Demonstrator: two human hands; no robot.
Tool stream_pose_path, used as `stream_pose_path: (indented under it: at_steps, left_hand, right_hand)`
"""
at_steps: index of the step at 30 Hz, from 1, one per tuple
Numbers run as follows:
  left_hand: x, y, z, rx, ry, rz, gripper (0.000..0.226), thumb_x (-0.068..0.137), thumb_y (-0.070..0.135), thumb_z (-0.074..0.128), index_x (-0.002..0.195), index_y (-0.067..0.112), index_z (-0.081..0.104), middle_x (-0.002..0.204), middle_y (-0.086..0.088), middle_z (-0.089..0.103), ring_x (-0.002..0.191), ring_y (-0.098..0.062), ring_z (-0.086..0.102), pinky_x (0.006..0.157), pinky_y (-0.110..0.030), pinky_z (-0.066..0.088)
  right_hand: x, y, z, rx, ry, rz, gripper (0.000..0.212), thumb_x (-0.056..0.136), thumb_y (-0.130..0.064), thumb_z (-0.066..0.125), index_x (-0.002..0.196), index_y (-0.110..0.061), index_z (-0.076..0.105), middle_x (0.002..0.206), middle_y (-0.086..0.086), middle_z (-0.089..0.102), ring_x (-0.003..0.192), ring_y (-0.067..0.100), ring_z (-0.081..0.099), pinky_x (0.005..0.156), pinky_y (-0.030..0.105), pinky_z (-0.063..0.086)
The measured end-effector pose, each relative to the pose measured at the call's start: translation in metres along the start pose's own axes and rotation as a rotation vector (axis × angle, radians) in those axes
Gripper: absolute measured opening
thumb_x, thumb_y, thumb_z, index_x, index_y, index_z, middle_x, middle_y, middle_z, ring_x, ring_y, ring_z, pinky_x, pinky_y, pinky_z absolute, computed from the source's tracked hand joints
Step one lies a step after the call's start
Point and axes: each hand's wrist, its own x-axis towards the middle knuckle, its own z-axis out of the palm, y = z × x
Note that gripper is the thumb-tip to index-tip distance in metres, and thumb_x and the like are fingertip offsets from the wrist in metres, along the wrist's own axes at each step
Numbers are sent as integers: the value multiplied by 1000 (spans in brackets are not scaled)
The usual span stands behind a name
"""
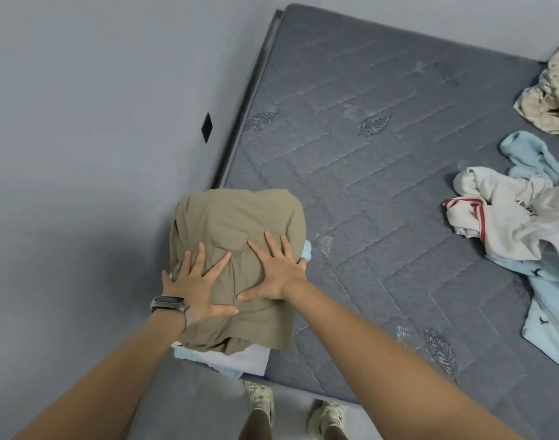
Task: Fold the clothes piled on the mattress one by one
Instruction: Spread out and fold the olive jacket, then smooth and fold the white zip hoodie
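A folded khaki garment lies on top of a stack of folded clothes at the near left corner of the grey mattress. My left hand presses flat on the khaki cloth with fingers spread; a watch sits on that wrist. Beside it, my right hand also presses flat on the garment, fingers spread. A loose pile of unfolded clothes, white and light blue, lies at the right edge of the mattress.
A crumpled cream patterned cloth lies at the far right of the mattress. A grey wall runs along the mattress's left side with a dark socket plate. My shoes stand on the floor at the mattress's near edge.
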Motion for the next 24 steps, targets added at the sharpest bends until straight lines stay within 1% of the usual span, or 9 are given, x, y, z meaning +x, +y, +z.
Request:
stream_pose_path:
  at_steps: [4, 6, 8, 9, 11, 13, 16, 18, 24]
  left_hand:
    - [-5, 4, -9, 46, -7, -13, 112, 51, 97, 40, 122, 62, -39, 154, -1, -34, 146, -32, -16, 110, -69, 9]
    - [-14, 13, -14, 88, 33, -36, 116, 42, 103, 25, 131, 57, -34, 158, -3, -24, 146, -35, -12, 109, -70, 9]
    - [-25, 37, -22, 80, 209, -13, 124, 37, 105, 14, 145, 51, -13, 161, -7, -10, 146, -37, -9, 109, -71, 8]
    - [-30, 57, -27, 65, 305, 33, 119, 44, 103, 20, 148, 49, 0, 161, -8, -1, 147, -38, -4, 108, -71, 8]
    - [-34, 110, -34, 31, 446, 175, 98, 61, 92, 32, 147, 48, 20, 158, -7, 18, 145, -39, 10, 107, -70, 14]
    - [-28, 176, -35, -5, 479, 297, 86, 68, 86, 36, 144, 46, 29, 153, -4, 30, 142, -38, 23, 106, -66, 22]
    - [-8, 280, -27, -95, 417, 358, 84, 70, 79, 36, 144, 39, 36, 150, -2, 37, 137, -30, 34, 110, -54, 29]
    - [11, 346, -14, -190, 263, 339, 78, 76, 69, 42, 144, 31, 36, 148, -1, 39, 134, -24, 40, 111, -44, 32]
    - [43, 527, 30, -264, -27, 313, 45, 90, 36, 57, 132, 24, 49, 131, 2, 57, 110, -18, 60, 95, -33, 47]
  right_hand:
    - [-5, 4, 4, 103, 49, -54, 115, 62, -72, 72, 149, -51, 1, 160, -14, -18, 147, 18, -23, 110, 67, 4]
    - [-18, 15, -2, 276, 162, -116, 98, 70, -69, 69, 149, -50, 14, 163, -11, -5, 149, 16, -11, 113, 62, 9]
    - [-36, 41, -11, 397, 449, -148, 72, 82, -63, 58, 145, -42, 33, 160, -3, 18, 147, 20, 15, 113, 49, 24]
    - [-45, 62, -15, 416, 568, -137, 63, 85, -59, 52, 142, -37, 40, 156, -1, 27, 142, 21, 24, 111, 44, 30]
    - [-64, 117, -21, 426, 654, -51, 55, 89, -50, 49, 140, -29, 44, 150, 0, 34, 136, 21, 30, 108, 39, 37]
    - [-83, 187, -24, 403, 633, 100, 54, 93, -39, 53, 142, -21, 41, 148, 3, 34, 134, 24, 33, 107, 39, 38]
    - [-120, 304, -29, 423, 573, 332, 54, 93, -26, 56, 142, -14, 38, 144, 7, 35, 130, 27, 40, 101, 38, 41]
    - [-149, 382, -34, 471, 529, 452, 54, 92, -21, 58, 141, -13, 38, 143, 9, 35, 125, 30, 45, 95, 39, 44]
    - [-234, 586, -59, 428, 581, 723, 60, 86, -18, 65, 140, -9, 38, 138, 15, 42, 126, 34, 41, 99, 41, 38]
